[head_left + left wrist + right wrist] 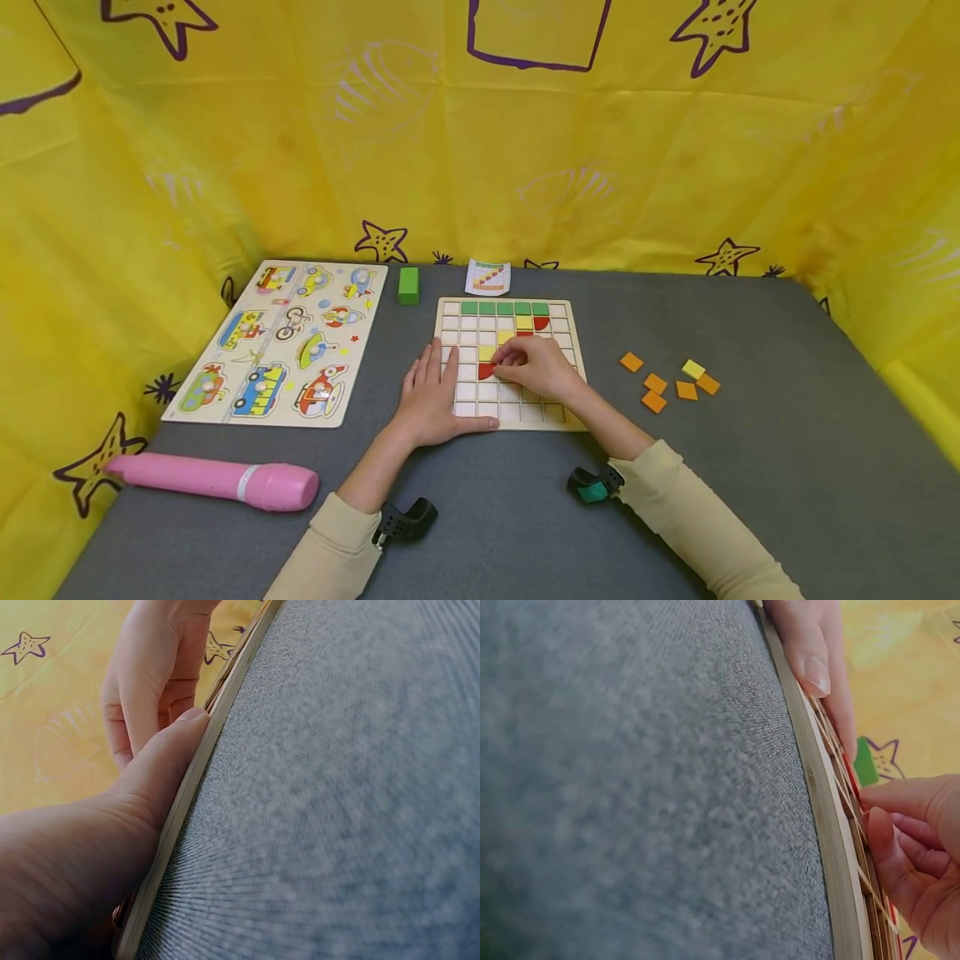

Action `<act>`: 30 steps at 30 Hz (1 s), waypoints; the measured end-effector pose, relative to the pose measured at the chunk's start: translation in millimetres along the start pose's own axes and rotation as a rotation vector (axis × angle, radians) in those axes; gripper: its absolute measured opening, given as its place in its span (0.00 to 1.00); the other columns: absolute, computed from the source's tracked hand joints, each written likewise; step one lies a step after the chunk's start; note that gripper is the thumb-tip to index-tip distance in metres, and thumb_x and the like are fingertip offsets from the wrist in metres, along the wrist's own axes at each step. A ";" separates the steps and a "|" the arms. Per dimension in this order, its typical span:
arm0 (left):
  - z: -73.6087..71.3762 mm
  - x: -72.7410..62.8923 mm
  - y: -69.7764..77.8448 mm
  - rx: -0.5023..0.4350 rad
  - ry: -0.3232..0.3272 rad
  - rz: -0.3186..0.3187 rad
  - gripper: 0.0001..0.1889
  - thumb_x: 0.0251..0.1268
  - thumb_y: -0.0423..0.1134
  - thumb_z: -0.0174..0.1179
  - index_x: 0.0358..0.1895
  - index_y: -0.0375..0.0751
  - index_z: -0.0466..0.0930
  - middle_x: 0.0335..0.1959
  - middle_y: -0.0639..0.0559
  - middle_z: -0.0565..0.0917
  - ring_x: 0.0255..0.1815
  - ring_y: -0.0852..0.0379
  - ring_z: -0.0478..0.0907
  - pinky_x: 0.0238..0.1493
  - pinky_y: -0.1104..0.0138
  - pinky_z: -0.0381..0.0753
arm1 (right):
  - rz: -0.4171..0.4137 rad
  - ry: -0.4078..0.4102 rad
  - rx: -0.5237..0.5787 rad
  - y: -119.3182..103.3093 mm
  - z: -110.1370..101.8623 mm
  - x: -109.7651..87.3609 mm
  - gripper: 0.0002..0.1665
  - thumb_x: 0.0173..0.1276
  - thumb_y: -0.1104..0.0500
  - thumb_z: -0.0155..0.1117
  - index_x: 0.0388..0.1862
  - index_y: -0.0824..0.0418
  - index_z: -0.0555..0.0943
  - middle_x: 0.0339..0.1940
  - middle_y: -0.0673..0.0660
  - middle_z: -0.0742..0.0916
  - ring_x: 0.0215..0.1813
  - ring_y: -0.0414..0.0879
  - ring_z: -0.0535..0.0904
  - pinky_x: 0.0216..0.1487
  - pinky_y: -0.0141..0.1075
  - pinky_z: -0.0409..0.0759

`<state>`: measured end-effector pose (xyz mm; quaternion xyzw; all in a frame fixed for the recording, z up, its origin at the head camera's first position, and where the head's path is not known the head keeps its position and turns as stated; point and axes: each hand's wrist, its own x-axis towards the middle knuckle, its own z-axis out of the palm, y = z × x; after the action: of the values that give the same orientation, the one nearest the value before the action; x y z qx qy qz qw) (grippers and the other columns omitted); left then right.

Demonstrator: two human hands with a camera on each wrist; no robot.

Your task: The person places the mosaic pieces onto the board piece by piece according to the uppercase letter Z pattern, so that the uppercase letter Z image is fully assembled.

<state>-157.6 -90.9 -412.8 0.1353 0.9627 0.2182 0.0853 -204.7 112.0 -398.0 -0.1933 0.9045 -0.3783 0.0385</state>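
A wooden grid board (510,412) lies flat on the dark cloth. Green squares (506,308) fill part of its top row, with yellow squares (523,322) and red rounded pieces (542,323) stepping diagonally down leftward. My left hand (429,410) rests on the board's left side, fingers extended, thumb along the front edge. Over the middle cells, my right hand (542,367) pinches a red piece (486,371) at its cell between thumb and index finger; the fingertips partly cover it. In the right wrist view, those fingertips (879,825) meet low at the board's surface.
Behind the board lies a small pattern card (487,277), beside a green block (408,286). Loose orange squares (655,383) and a yellow square (693,369) are at right. A vehicle puzzle (288,342) and a pink toy microphone (217,481) lie at left. Yellow cloth hangs around.
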 end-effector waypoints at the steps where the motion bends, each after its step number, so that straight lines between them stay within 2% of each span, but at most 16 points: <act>1: 0.5 0.6 -0.4 -0.001 -0.002 0.002 0.65 0.46 0.72 0.65 0.78 0.34 0.42 0.78 0.35 0.33 0.78 0.38 0.33 0.72 0.45 0.39 | 0.002 0.003 0.007 1.4 -0.7 -1.1 0.04 0.61 0.57 0.72 0.34 0.55 0.86 0.27 0.46 0.84 0.31 0.40 0.78 0.36 0.35 0.76; 6: 0.8 1.8 -2.6 -0.005 -0.023 0.019 0.67 0.44 0.71 0.67 0.78 0.34 0.40 0.78 0.35 0.32 0.78 0.39 0.30 0.73 0.46 0.37 | 0.033 0.021 0.051 8.8 -11.3 -10.2 0.05 0.65 0.56 0.69 0.37 0.54 0.87 0.30 0.47 0.85 0.32 0.41 0.79 0.34 0.36 0.78; 16: -0.7 -0.6 -4.7 -0.022 -0.023 0.045 0.70 0.41 0.70 0.70 0.78 0.33 0.40 0.78 0.34 0.31 0.78 0.39 0.29 0.73 0.46 0.36 | 0.088 0.103 0.040 34.9 -54.7 -41.3 0.08 0.67 0.57 0.67 0.43 0.58 0.86 0.37 0.51 0.87 0.38 0.46 0.81 0.38 0.38 0.78; 21: 0.0 -0.9 -4.2 -0.021 -0.020 0.049 0.69 0.41 0.70 0.70 0.78 0.32 0.40 0.78 0.33 0.31 0.78 0.38 0.29 0.73 0.46 0.36 | 0.107 0.152 -0.014 55.2 -78.9 -62.0 0.09 0.68 0.57 0.66 0.44 0.59 0.86 0.40 0.54 0.88 0.41 0.49 0.81 0.38 0.37 0.79; 26: 0.5 -0.5 -4.1 -0.025 -0.015 0.049 0.68 0.41 0.69 0.70 0.78 0.33 0.41 0.78 0.33 0.32 0.78 0.38 0.30 0.73 0.45 0.37 | 0.153 0.194 -0.072 77.9 -105.5 -84.9 0.11 0.70 0.55 0.65 0.46 0.60 0.86 0.41 0.56 0.88 0.43 0.52 0.83 0.33 0.34 0.80; 30: 1.1 0.0 -4.8 -0.014 -0.009 0.046 0.68 0.41 0.70 0.70 0.78 0.34 0.42 0.78 0.34 0.32 0.78 0.38 0.30 0.73 0.45 0.37 | 0.203 0.208 -0.104 91.5 -124.8 -102.6 0.13 0.71 0.53 0.63 0.48 0.59 0.85 0.41 0.58 0.88 0.38 0.52 0.82 0.29 0.33 0.77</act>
<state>-158.5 -94.6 -415.9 0.1579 0.9573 0.2265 0.0854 -166.3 292.9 -381.1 -0.0625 0.9368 -0.3430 -0.0275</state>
